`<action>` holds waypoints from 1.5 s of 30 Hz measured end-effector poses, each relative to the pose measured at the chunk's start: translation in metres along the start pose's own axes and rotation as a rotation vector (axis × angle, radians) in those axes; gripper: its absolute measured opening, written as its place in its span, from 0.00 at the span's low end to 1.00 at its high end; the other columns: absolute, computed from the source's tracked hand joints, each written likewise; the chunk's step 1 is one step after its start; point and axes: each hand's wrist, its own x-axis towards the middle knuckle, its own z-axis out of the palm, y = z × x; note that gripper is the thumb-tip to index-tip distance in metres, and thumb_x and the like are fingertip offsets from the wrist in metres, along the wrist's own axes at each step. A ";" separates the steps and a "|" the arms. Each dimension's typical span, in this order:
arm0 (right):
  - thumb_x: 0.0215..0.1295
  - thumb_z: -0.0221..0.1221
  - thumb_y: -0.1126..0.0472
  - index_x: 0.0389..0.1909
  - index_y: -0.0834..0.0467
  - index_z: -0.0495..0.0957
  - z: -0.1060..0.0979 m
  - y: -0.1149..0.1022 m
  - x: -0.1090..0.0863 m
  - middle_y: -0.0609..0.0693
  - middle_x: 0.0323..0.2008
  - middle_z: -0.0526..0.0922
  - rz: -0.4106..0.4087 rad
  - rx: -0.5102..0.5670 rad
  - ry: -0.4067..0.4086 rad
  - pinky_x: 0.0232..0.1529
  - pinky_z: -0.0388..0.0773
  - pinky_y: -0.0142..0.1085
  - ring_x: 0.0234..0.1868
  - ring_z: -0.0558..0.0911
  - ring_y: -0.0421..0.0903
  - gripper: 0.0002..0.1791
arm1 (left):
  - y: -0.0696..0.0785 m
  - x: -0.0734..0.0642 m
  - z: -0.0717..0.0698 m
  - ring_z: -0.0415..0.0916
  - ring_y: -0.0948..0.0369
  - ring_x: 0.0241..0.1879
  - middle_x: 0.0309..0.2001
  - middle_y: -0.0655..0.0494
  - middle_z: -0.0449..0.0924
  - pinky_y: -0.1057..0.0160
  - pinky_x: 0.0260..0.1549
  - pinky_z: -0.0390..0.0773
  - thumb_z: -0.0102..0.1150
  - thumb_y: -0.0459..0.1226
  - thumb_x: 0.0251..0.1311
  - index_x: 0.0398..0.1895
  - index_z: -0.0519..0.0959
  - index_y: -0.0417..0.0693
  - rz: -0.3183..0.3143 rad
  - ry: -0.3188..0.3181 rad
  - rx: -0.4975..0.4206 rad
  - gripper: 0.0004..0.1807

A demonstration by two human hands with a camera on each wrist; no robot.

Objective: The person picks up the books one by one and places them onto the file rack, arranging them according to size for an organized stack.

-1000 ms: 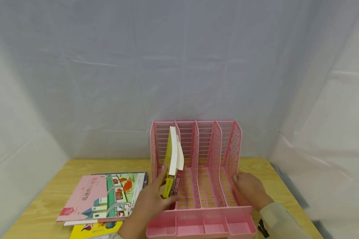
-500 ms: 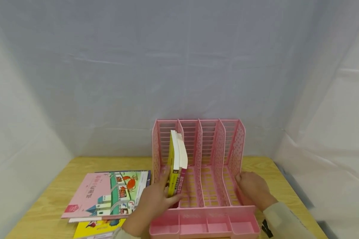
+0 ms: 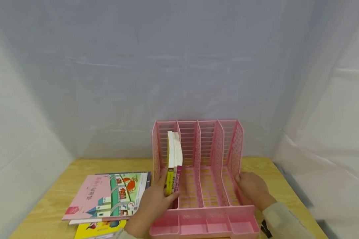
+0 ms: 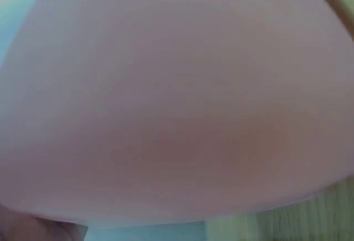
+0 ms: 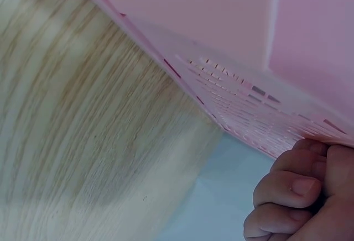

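Observation:
My left hand (image 3: 152, 202) grips a small bundle of upright books by its lower end, thumb on the right side and fingers on the left. A yellow-spined book (image 3: 169, 182) stands on the left of the bundle and a magenta-spined book (image 3: 178, 179) on the right. They are in the leftmost slot of a pink desk file rack (image 3: 216, 211), close to its first divider. My right hand (image 3: 252, 189) pinches the edge of the rack's right side panel, fingers curled, as the right wrist view also shows. A blurred skin-toned surface fills most of the left wrist view.
Left of the rack lies a stack of flat books, a pink picture book (image 3: 91, 196) with a crab on top. A yellow book (image 3: 100, 229) sticks out under it at the front. Small open bins (image 3: 194, 229) line the rack's front. Pale sheeting (image 3: 179, 83) encloses the wooden table (image 3: 48, 199).
The bundle of books has straightened from a tilt to nearly upright in the left hand. My right hand keeps its hold on the rack's side. The head view has shifted slightly.

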 end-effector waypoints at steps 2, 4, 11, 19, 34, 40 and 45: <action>0.67 0.54 0.71 0.25 0.52 0.65 0.001 0.000 0.002 0.46 0.21 0.70 0.054 0.061 -0.022 0.29 0.68 0.40 0.23 0.68 0.44 0.15 | -0.002 0.001 0.001 0.83 0.47 0.43 0.71 0.34 0.68 0.48 0.39 0.84 0.69 0.60 0.61 0.78 0.62 0.41 -0.023 0.031 -0.034 0.51; 0.71 0.52 0.68 0.24 0.51 0.65 0.002 -0.001 0.004 0.46 0.21 0.71 0.099 0.117 -0.038 0.29 0.67 0.41 0.23 0.68 0.44 0.15 | -0.002 0.002 0.001 0.81 0.40 0.53 0.70 0.34 0.67 0.43 0.46 0.83 0.70 0.57 0.61 0.77 0.63 0.39 -0.036 0.064 -0.063 0.50; 0.71 0.53 0.67 0.25 0.52 0.67 0.001 -0.001 0.003 0.48 0.22 0.73 0.116 0.119 -0.031 0.29 0.71 0.42 0.24 0.72 0.45 0.14 | -0.005 0.000 0.002 0.86 0.54 0.44 0.53 0.47 0.83 0.55 0.37 0.85 0.74 0.48 0.59 0.76 0.64 0.48 -0.011 0.050 -0.189 0.44; 0.72 0.55 0.66 0.28 0.52 0.67 -0.003 -0.004 0.003 0.47 0.22 0.72 0.091 0.049 -0.049 0.27 0.74 0.42 0.24 0.73 0.46 0.12 | -0.009 -0.003 -0.003 0.85 0.48 0.52 0.62 0.41 0.80 0.47 0.49 0.84 0.65 0.46 0.70 0.77 0.66 0.41 0.045 0.041 -0.114 0.37; 0.72 0.54 0.65 0.26 0.52 0.64 -0.004 -0.004 -0.002 0.47 0.21 0.69 0.105 0.069 -0.016 0.23 0.71 0.42 0.21 0.69 0.47 0.14 | -0.001 -0.007 0.003 0.55 0.66 0.17 0.15 0.63 0.59 0.69 0.17 0.57 0.68 0.46 0.67 0.19 0.64 0.54 0.025 0.139 -0.056 0.24; 0.68 0.56 0.68 0.26 0.52 0.65 0.000 -0.001 -0.002 0.47 0.21 0.70 0.089 0.038 0.001 0.23 0.72 0.43 0.22 0.70 0.47 0.14 | -0.001 -0.005 0.003 0.55 0.66 0.17 0.16 0.63 0.59 0.68 0.17 0.57 0.66 0.46 0.69 0.20 0.64 0.54 0.047 0.133 -0.036 0.24; 0.70 0.54 0.66 0.24 0.51 0.65 0.000 -0.003 0.000 0.47 0.21 0.70 0.137 0.121 0.007 0.24 0.71 0.42 0.22 0.70 0.46 0.15 | 0.000 -0.004 0.001 0.57 0.64 0.17 0.16 0.62 0.60 0.67 0.17 0.58 0.66 0.43 0.67 0.19 0.64 0.54 0.024 0.103 -0.019 0.23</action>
